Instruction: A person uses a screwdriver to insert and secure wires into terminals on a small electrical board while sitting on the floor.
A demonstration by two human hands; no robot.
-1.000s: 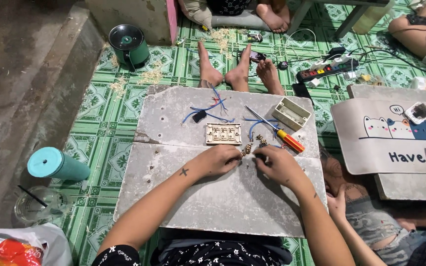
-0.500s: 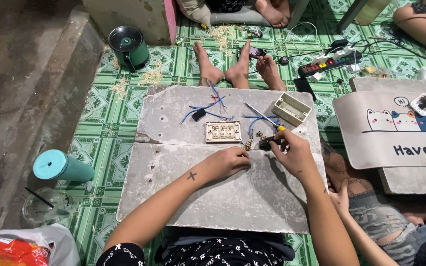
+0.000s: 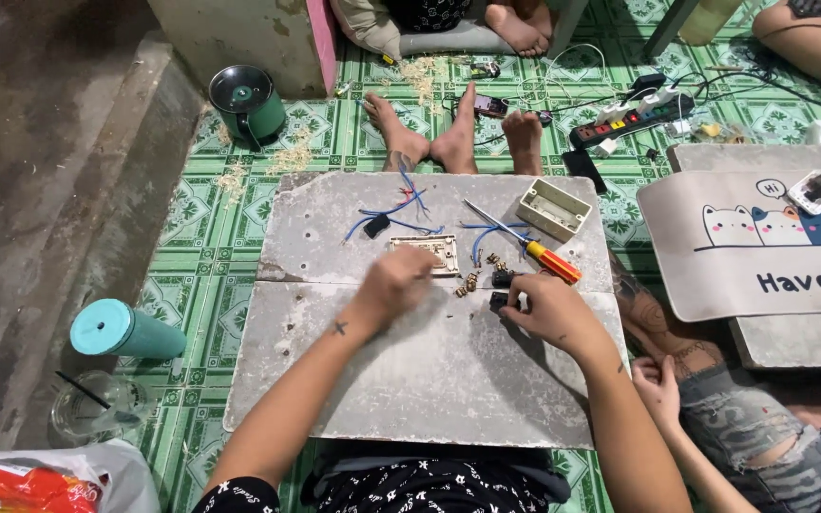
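My left hand (image 3: pixel 396 285) is blurred, its curled fingers at the lower left edge of a cream switch plate (image 3: pixel 427 254) on the grey board (image 3: pixel 410 380). Whether it grips the plate is unclear. My right hand (image 3: pixel 548 309) pinches a small black part (image 3: pixel 499 300) just right of a cluster of small brass pieces (image 3: pixel 470 282). A second black part (image 3: pixel 503 277) lies just above. An orange-handled screwdriver (image 3: pixel 536 253) lies beyond my right hand, beside blue wires (image 3: pixel 393 213) and a white plastic box (image 3: pixel 553 209).
Another person's bare feet (image 3: pixel 429 138) rest at the board's far edge. A second person's hand (image 3: pixel 658 389) lies at the right. A teal tumbler (image 3: pixel 125 330), a glass cup (image 3: pixel 92 408), a green pot (image 3: pixel 247 103), a power strip (image 3: pixel 631 118) and a cat-print mat (image 3: pixel 762 247) surround the board.
My left hand has moved up and right toward the switch plate. My right hand has dropped slightly from near the screwdriver, still on the black part. The camera has tilted closer.
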